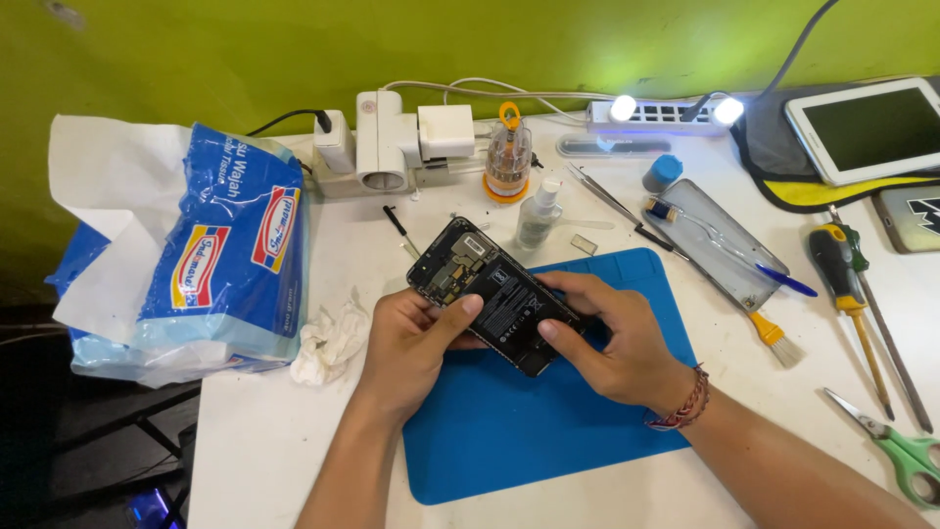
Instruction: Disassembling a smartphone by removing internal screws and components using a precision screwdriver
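Phone (494,306) is already opened up: back cover off, battery and board exposed, held tilted just above the blue mat (548,431) on the white surface (264,441). Left hand (411,343) has its grip closed on the phone's lower left edge, thumb pressing on the battery face; right hand (612,338) grips the lower right end, thumb also on the battery. So disassembly looks partway: shell open, battery still seated, board still in place, no loose parts lifted out that I can see. A clear phone-shaped piece (710,243) lies off to the right with a small brush (778,338) beside it. Tweezers (602,196), small bottle (539,211), screwdriver (850,284) and scissors (896,446) all lie untouched, well apart from the hands. Crumpled tissue (331,338) just left of the left hand.
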